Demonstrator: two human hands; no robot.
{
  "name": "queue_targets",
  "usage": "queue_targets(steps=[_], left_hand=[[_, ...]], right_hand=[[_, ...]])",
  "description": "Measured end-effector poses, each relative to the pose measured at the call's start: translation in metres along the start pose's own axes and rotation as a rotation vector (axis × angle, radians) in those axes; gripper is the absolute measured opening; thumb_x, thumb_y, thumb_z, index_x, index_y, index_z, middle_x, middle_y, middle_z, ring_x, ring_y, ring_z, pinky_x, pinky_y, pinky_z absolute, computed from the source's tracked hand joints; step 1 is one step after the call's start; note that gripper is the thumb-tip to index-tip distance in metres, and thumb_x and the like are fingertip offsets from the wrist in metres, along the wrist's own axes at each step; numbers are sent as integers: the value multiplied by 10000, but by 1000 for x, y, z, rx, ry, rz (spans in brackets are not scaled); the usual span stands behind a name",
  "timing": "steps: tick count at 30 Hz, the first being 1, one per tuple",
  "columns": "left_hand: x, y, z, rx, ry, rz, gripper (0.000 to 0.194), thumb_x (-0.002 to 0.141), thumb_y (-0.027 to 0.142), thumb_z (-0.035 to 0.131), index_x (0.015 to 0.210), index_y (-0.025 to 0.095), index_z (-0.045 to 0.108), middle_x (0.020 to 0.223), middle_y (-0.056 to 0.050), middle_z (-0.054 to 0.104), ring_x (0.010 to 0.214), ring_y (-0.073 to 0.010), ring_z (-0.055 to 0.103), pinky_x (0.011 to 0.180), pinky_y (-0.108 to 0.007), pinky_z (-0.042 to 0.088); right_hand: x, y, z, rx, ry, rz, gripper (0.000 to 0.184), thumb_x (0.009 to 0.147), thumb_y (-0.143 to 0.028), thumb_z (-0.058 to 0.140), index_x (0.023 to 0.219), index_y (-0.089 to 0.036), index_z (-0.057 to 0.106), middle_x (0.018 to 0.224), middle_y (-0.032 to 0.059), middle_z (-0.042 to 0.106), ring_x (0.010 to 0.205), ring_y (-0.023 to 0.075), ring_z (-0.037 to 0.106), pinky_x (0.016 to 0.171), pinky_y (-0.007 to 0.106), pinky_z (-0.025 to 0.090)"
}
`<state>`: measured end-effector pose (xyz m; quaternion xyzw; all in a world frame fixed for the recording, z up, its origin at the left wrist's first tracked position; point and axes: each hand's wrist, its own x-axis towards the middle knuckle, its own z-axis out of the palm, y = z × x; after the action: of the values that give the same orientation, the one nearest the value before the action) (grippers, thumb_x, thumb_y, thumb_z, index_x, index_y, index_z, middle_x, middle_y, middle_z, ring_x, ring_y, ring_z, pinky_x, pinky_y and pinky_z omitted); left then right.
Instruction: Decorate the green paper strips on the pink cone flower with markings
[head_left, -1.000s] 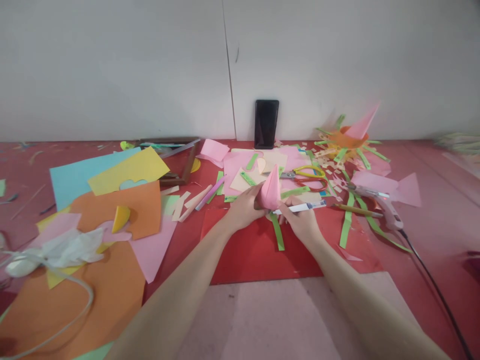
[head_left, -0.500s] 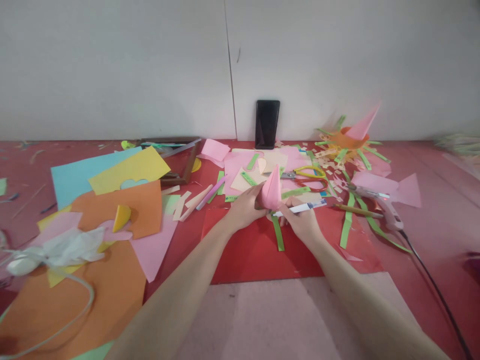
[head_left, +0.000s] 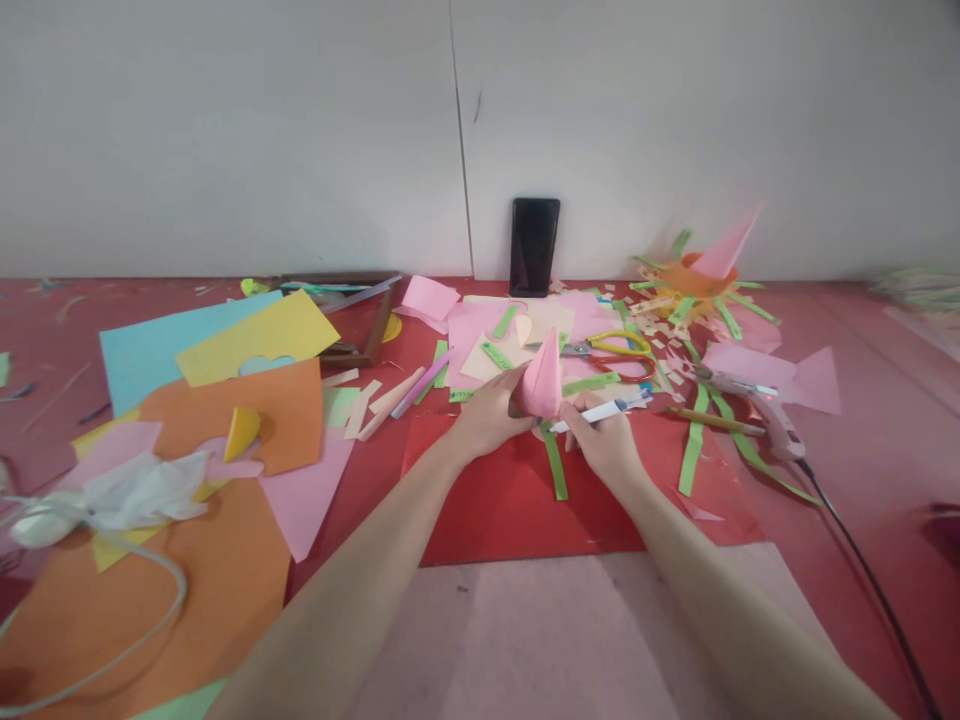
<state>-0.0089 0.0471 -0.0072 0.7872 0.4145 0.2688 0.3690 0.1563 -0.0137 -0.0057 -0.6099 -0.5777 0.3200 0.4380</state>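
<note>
A pink paper cone (head_left: 543,380), point upward, is in my left hand (head_left: 491,415), whose fingers close around its left side. My right hand (head_left: 600,440) grips a white pen (head_left: 600,412), its tip pointing left toward the cone's base. A green paper strip (head_left: 555,465) hangs out below the cone, over the red sheet (head_left: 517,510). My right fingertips are close to the cone's lower edge; whether they touch it I cannot tell. Just behind the cone lie scissors (head_left: 619,345) with yellow and red handles.
A black phone (head_left: 535,248) leans against the wall. At right are a glue gun (head_left: 780,420) with its cord, a pencil (head_left: 716,420) and an orange paper piece (head_left: 697,280) with a pink cone. Coloured sheets (head_left: 247,410) and a white cable (head_left: 176,590) cover the left side.
The pen in my right hand has tilted slightly, its tip still near the cone's base. My left hand and the cone have hardly moved.
</note>
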Motion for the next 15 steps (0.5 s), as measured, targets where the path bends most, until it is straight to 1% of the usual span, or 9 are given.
queue_targets(steps=[5, 15], left_hand=[[0, 1, -1, 8, -17, 3, 667, 671, 243, 619, 1290, 241, 372, 1291, -67, 473, 1176, -282, 437, 927, -420, 411], [0, -1, 0, 11, -2, -2, 664, 665, 254, 632, 1281, 231, 388, 1292, -79, 474, 1168, -281, 448, 923, -418, 416]], right_hand=[[1, 2, 1, 10, 0, 6, 273, 809, -369, 466, 588, -208, 465, 409, -40, 511, 422, 120, 486, 502, 230, 368], [0, -1, 0, -12, 4, 0, 294, 800, -320, 469, 540, -219, 380, 391, -56, 464, 418, 114, 468, 499, 228, 356]])
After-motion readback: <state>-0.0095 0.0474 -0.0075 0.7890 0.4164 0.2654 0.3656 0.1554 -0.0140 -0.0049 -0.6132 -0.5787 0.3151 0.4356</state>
